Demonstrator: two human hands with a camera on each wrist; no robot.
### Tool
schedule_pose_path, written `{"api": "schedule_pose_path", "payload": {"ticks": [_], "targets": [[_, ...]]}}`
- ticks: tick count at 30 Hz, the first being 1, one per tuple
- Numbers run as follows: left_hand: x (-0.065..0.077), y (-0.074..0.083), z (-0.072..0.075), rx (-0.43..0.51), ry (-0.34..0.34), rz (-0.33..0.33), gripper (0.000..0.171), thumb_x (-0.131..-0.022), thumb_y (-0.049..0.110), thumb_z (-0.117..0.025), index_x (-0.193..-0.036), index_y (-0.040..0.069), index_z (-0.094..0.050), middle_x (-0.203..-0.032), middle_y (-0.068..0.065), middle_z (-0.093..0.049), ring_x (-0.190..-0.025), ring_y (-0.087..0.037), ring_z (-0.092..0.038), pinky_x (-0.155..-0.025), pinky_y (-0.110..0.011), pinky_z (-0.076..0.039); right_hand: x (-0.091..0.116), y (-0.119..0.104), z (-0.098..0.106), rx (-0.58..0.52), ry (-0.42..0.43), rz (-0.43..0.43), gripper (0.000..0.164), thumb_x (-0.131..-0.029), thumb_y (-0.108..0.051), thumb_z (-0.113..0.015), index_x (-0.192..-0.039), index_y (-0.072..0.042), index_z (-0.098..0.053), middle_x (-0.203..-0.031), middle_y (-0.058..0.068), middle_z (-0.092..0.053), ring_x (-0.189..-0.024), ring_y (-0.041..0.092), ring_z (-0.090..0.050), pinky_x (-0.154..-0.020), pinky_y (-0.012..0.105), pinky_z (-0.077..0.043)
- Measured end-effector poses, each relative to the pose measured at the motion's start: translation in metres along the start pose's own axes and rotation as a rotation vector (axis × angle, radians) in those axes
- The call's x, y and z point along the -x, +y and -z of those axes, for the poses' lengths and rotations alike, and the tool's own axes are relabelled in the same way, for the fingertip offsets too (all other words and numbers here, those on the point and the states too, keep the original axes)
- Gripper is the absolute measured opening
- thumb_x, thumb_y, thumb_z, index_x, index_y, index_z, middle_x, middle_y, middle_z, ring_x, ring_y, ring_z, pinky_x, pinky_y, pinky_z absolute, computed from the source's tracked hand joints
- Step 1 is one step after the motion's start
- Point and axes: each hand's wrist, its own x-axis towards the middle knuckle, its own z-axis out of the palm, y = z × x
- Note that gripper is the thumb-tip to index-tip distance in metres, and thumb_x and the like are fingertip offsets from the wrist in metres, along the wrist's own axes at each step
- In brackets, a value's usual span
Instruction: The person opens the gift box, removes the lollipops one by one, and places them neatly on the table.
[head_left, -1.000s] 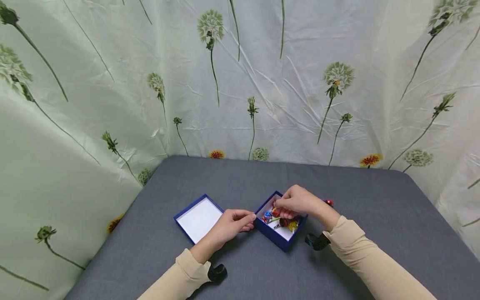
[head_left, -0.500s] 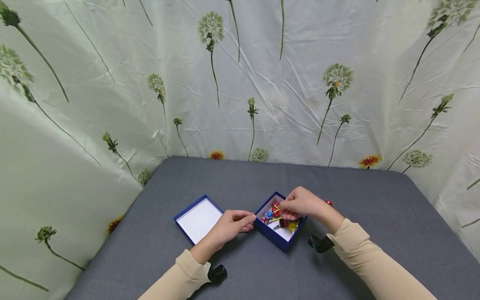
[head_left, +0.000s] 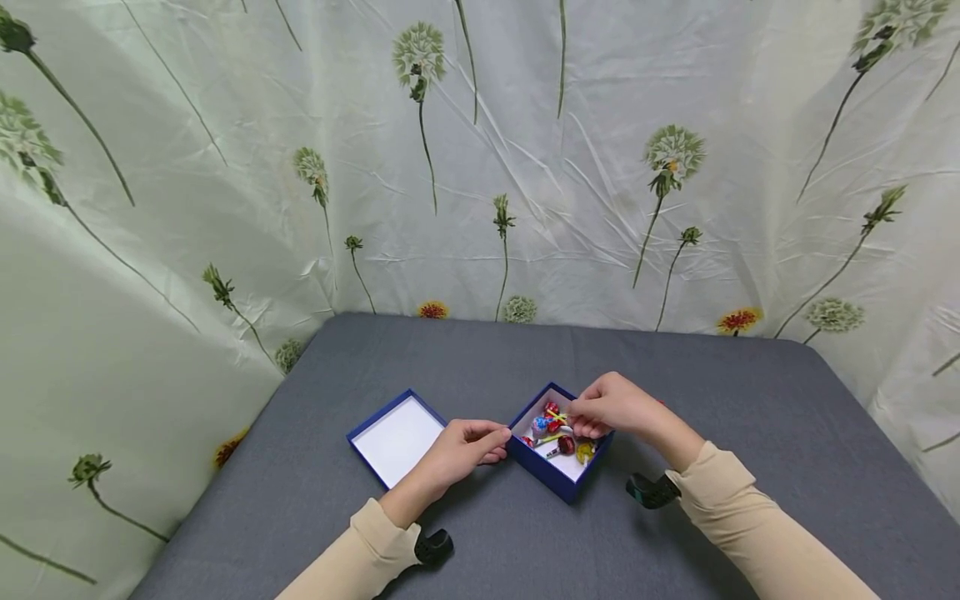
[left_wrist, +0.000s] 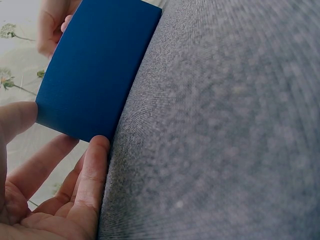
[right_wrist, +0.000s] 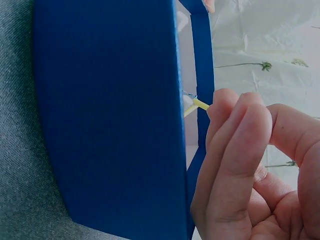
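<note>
An open blue box [head_left: 546, 473] with a white inside holds several wrapped lollipops, among them a blue one [head_left: 540, 426], a dark red one [head_left: 566, 445] and a yellow one [head_left: 585, 452]. My left hand [head_left: 467, 445] steadies the box's left corner, thumb at the rim and fingertips against the lower side, as the left wrist view shows. Over the box's right part, my right hand [head_left: 617, 408] pinches a lollipop by its yellow stick [right_wrist: 201, 104]. The lollipop's head is hidden behind the box wall [right_wrist: 110, 120] in the right wrist view.
The box's lid [head_left: 397, 440], white side up with a blue rim, lies left of the box, partly behind the left forearm. Something small and red [head_left: 660, 402] peeks out beyond the right wrist. A grey cloth [head_left: 480, 358] covers the table; a flowered curtain [head_left: 570, 167] hangs behind.
My right hand has shifted a little to the right over the box, uncovering more lollipops. The red thing behind its wrist is now mostly hidden. The left hand and box stay put.
</note>
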Motion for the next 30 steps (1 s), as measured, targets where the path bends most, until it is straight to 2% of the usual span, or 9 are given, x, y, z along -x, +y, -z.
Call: {"api": "schedule_pose_path", "payload": {"ticks": [30], "targets": [[-0.001, 0.000, 0.000, -0.002, -0.002, 0.010, 0.037, -0.107, 0.029, -0.069, -0.127, -0.001, -0.076, -0.118, -0.012, -0.079, -0.099, -0.011, -0.076, -0.093, -0.030, -0.065, 0.009, 0.006, 0.013, -0.080, 0.054, 0.022, 0.029, -0.106, -0.018, -0.067, -0.105, 0.009, -0.077, -0.076, -0.002, -0.073, -0.066, 0.003, -0.062, -0.063, 0.019, -0.059]]}}
